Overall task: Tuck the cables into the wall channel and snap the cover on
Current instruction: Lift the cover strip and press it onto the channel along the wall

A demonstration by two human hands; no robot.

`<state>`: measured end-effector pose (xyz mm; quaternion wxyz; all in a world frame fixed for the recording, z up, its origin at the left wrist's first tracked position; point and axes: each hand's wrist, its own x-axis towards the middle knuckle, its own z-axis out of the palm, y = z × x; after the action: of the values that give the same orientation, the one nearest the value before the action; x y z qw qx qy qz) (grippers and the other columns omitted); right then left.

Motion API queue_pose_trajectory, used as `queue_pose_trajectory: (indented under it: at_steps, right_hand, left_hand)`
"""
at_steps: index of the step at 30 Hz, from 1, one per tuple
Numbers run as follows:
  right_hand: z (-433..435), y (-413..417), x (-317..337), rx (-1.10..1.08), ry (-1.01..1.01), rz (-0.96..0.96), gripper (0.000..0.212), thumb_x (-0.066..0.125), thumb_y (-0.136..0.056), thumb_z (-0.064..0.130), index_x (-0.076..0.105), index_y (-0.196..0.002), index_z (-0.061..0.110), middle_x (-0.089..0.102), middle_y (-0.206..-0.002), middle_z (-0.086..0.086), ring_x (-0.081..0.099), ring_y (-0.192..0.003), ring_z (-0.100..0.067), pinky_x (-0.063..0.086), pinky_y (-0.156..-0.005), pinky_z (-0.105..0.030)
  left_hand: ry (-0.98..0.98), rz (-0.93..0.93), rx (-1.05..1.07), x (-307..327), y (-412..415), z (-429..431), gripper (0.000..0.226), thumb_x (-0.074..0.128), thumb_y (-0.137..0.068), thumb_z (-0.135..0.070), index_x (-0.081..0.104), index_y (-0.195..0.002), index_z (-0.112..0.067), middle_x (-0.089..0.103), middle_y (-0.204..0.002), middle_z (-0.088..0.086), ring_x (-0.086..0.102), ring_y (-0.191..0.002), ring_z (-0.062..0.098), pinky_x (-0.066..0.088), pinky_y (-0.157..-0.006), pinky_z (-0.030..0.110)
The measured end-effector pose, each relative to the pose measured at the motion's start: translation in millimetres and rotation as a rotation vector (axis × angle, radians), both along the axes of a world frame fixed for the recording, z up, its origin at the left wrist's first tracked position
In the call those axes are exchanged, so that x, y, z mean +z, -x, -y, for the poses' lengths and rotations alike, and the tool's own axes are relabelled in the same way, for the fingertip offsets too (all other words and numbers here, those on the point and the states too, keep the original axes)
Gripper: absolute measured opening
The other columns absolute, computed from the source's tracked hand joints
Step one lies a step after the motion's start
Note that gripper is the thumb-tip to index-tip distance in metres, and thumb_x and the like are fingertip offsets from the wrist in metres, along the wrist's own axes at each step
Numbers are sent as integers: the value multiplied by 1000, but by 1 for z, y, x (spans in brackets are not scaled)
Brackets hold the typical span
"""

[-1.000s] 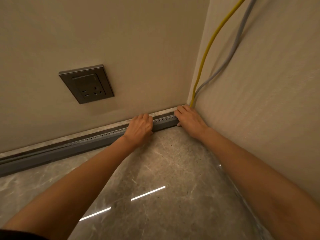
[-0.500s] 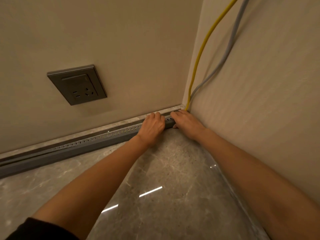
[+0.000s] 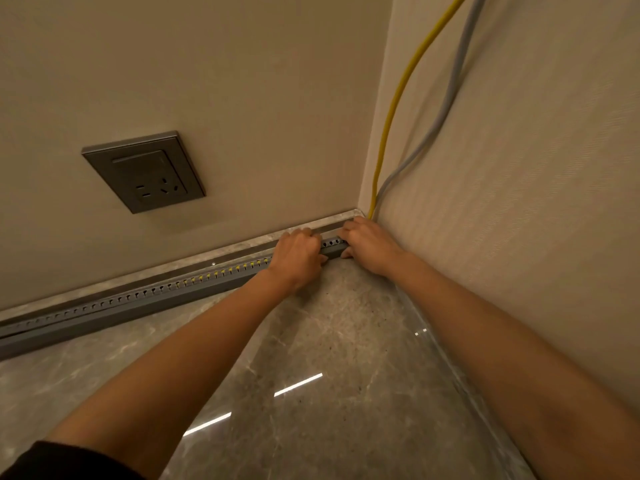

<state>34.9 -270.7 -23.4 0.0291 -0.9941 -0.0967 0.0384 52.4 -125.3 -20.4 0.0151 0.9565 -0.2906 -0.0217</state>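
Observation:
A long grey slotted channel (image 3: 145,299) runs along the foot of the back wall to the corner. Yellow shows through its slots left of my left hand. A yellow cable (image 3: 398,98) and a grey cable (image 3: 446,102) hang down the right wall into the corner behind my right hand. My left hand (image 3: 299,256) lies curled over the channel's top near its right end. My right hand (image 3: 367,244) presses on the channel's end at the corner, fingers over the top and thumb at the front. A short stretch of channel shows between the hands. No separate cover is in sight.
A grey wall socket (image 3: 143,171) sits on the back wall above the channel. A marble skirting strip (image 3: 242,245) runs behind the channel. The floor (image 3: 329,341) is glossy grey marble with light reflections. The right wall stands close beside my right arm.
My left hand has slid right along the channel toward the corner and now sits close to my right hand. The right hand has stayed at the corner end.

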Motion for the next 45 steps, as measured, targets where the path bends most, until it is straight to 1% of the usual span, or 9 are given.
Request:
queue_pose_trajectory:
  at_steps: [3,8,14,17,22,27,32,39,45]
  right_hand:
    - [1,1,-1,-2,-6,7,35,58,-90,22,58,-118,3,57,-126,-14,44,-122,-26,34,-101,-32]
    - [2,1,0,8,-18,-2,32,59,-89,20,61,-115,2,60,-123,-14,45,-120,-27,38,-98,-35]
    - [0,0,2,-3,-3,-24,30,62,-87,18,64,-112,1,60,-120,-16,45,-119,-28,42,-98,-38]
    - [-4,0,3,-24,17,-40,30,61,-89,17,62,-113,0,58,-123,-16,44,-121,-29,43,-100,-38]
    - [-17,2,7,-72,49,-70,34,60,-91,20,59,-117,-2,54,-128,-18,42,-126,-32,41,-103,-41]
    - [-53,-1,9,-22,-26,-112,39,62,-89,28,58,-116,-1,54,-128,-18,46,-121,-33,42,-98,-39]
    - [-96,-3,0,66,-112,-117,42,64,-88,26,54,-121,2,49,-132,-15,44,-122,-31,39,-102,-39]
    - [-104,-3,-2,99,-55,-90,42,59,-91,24,50,-124,0,46,-133,-16,42,-123,-31,37,-103,-39]
    - [-104,-2,-4,98,-71,-80,37,58,-92,23,51,-122,0,46,-133,-15,41,-123,-29,36,-103,-37]
  left_hand:
    - [-40,-43,-14,3,-1,4,32,51,-92,-23,58,-112,0,58,-120,19,55,-110,35,46,-87,41]
    - [-65,-11,-76,1,0,5,30,49,-94,-21,59,-111,1,59,-119,20,56,-109,34,46,-88,40]
    - [-22,-22,-46,-2,1,5,29,48,-94,-21,59,-111,0,58,-119,19,55,-109,34,45,-87,40]
    - [70,-94,10,-6,2,-2,30,52,-92,-20,55,-114,0,54,-122,19,51,-113,34,44,-90,40]
    - [130,-213,92,-1,-2,-45,35,61,-87,-19,57,-117,-2,55,-122,18,53,-111,34,45,-92,39]
    - [39,-254,166,6,-3,-101,38,65,-85,-29,57,-113,-5,57,-120,17,54,-110,31,46,-90,38]
    - [10,-207,163,3,3,-123,42,62,-86,-30,50,-116,-4,54,-125,17,50,-116,31,42,-94,37]
    - [-72,-95,120,-4,6,-119,40,55,-90,-28,46,-120,-3,51,-128,16,49,-116,32,40,-94,38]
    - [-34,-67,98,-5,8,-121,35,55,-90,-27,51,-115,-2,55,-123,17,52,-111,32,41,-90,38]
